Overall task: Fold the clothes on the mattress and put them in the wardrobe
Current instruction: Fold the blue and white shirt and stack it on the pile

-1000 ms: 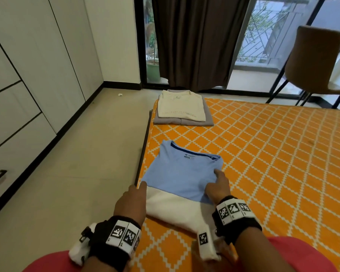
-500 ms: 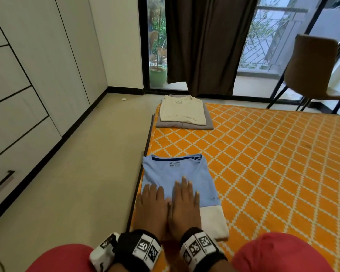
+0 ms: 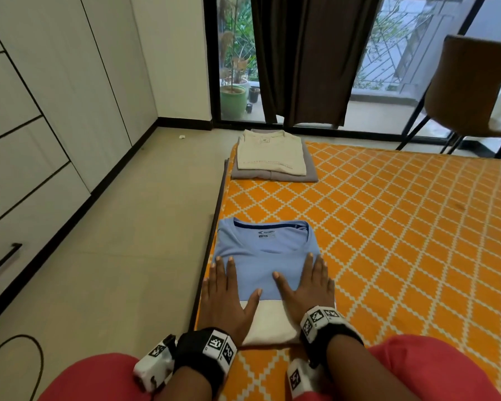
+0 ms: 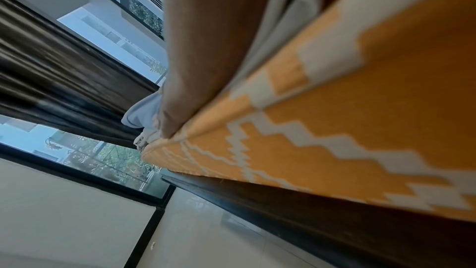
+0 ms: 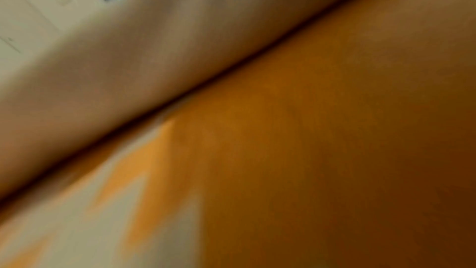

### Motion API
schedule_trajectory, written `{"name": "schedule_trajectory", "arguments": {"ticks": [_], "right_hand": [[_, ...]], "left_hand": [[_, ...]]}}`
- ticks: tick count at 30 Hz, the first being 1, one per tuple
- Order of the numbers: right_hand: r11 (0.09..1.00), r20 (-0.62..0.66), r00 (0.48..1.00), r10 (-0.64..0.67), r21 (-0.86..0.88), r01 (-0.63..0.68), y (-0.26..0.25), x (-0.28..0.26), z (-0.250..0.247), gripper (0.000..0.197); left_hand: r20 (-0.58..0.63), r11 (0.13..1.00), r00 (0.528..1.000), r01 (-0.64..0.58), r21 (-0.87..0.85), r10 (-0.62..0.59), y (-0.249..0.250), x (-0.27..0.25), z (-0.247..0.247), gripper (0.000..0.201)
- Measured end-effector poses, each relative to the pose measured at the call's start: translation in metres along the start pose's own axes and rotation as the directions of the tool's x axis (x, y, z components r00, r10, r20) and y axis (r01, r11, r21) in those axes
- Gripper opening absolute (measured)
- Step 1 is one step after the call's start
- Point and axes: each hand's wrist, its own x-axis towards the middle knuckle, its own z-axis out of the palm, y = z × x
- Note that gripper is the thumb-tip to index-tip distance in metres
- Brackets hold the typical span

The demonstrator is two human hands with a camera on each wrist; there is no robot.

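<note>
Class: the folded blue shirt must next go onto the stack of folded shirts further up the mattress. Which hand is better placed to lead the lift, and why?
Probably the left hand: it lies flat on the blue shirt along the mattress edge, in line with the stack. The right hand lies flat alongside it.

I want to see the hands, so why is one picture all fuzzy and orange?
Right wrist view: blurred, too close to the orange mattress. Left wrist view: sharper, mattress edge tilted. Head view: clear daylight; left hand and right hand lie flat on the blue shirt.
</note>
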Motion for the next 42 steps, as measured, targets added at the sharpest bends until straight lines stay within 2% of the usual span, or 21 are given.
{"name": "schedule_trajectory", "arguments": {"ticks": [6,8,9,11,13,15,18,22,25,28,31,34,37,39,42], "right_hand": [[0.994,0.042,0.994,0.099,0.039,-0.1,0.004,0.01,-0.019,0.113],[0.984,0.033,0.995,0.089,0.153,-0.093,-0.002,0.013,-0.029,0.117],[0.965,0.026,0.997,0.076,0.25,-0.08,-0.006,0.015,-0.036,0.116],[0.895,0.012,0.997,0.073,0.441,-0.071,-0.009,0.015,-0.052,0.097],[0.859,0.104,0.992,0.073,0.498,-0.116,-0.009,0.018,-0.065,0.09],[0.884,0.163,0.984,0.067,0.447,-0.134,-0.006,0.026,-0.075,0.086],[0.919,0.234,0.967,0.102,0.35,-0.182,0.002,0.039,-0.081,0.086],[0.956,0.229,0.959,0.165,0.201,-0.212,0.013,0.043,-0.076,0.103],[0.973,0.209,0.966,0.153,0.137,-0.184,0.011,0.041,-0.073,0.108],[0.98,0.228,0.965,0.133,0.118,-0.163,0.006,0.038,-0.076,0.107],[0.988,0.243,0.962,0.125,0.059,-0.143,0.004,0.034,-0.079,0.112],[0.994,0.296,0.949,0.108,-0.058,-0.095,0.003,0.027,-0.083,0.115],[0.995,0.282,0.957,0.076,-0.087,-0.053,0.0,0.021,-0.092,0.105],[0.995,0.187,0.981,0.043,-0.102,-0.024,-0.001,0.022,-0.101,0.091],[0.997,0.086,0.996,-0.034,-0.065,0.04,-0.002,0.028,-0.111,0.066]], "left_hand": [[0.029,0.998,0.999,0.029,-0.062,-0.027,0.001,0.001,-0.006,0.124],[0.06,0.991,0.998,0.04,-0.131,-0.032,0.001,0.001,-0.015,0.129],[0.064,0.982,0.997,0.055,-0.182,-0.044,-0.001,0.002,-0.021,0.126],[0.029,0.938,0.997,0.074,-0.338,-0.068,-0.007,0.008,-0.035,0.106],[0.017,0.844,0.993,0.11,-0.525,-0.119,-0.017,0.016,-0.046,0.081],[0.074,0.802,0.983,0.182,-0.568,-0.171,-0.026,0.02,-0.052,0.079],[0.183,0.904,0.963,0.253,-0.344,-0.2,-0.029,0.021,-0.051,0.082],[0.235,0.928,0.957,0.237,-0.289,-0.172,-0.027,0.021,-0.052,0.098],[0.23,0.899,0.964,0.214,-0.381,-0.132,-0.021,0.018,-0.055,0.097],[0.206,0.887,0.966,0.226,-0.403,-0.153,-0.014,0.013,-0.06,0.096],[0.231,0.91,0.96,0.231,-0.343,-0.157,-0.014,0.009,-0.063,0.097],[0.327,0.951,0.932,0.231,-0.204,-0.156,-0.014,0.001,-0.068,0.095],[0.311,0.961,0.934,0.231,-0.153,-0.176,-0.015,-0.004,-0.076,0.08],[0.257,0.929,0.95,0.249,-0.274,-0.179,-0.019,0.002,-0.08,0.073],[0.136,0.878,0.98,0.191,-0.44,-0.145,-0.021,0.014,-0.081,0.052]]}}
